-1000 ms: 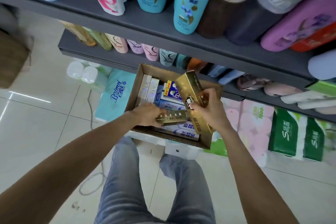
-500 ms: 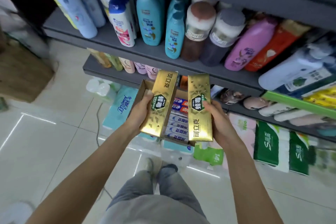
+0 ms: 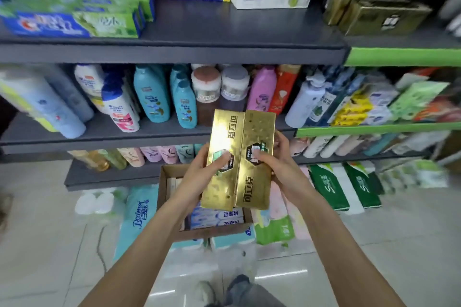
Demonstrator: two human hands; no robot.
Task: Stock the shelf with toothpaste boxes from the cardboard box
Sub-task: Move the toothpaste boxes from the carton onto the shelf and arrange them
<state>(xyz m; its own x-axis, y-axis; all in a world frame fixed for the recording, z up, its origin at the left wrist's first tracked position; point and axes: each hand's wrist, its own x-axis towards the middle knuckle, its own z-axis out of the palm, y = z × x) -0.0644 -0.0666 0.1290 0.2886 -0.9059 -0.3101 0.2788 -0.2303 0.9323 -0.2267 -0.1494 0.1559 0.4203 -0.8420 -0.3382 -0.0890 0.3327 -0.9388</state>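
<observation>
Left hand [image 3: 199,177] and right hand [image 3: 279,169] each grip one of two gold toothpaste boxes [image 3: 239,159].

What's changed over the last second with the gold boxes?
Both gold boxes came up out of the cardboard box. The left hand took hold of the left gold box; it now sits edge to edge with the right gold box, gripped throughout by the right hand.
</observation>
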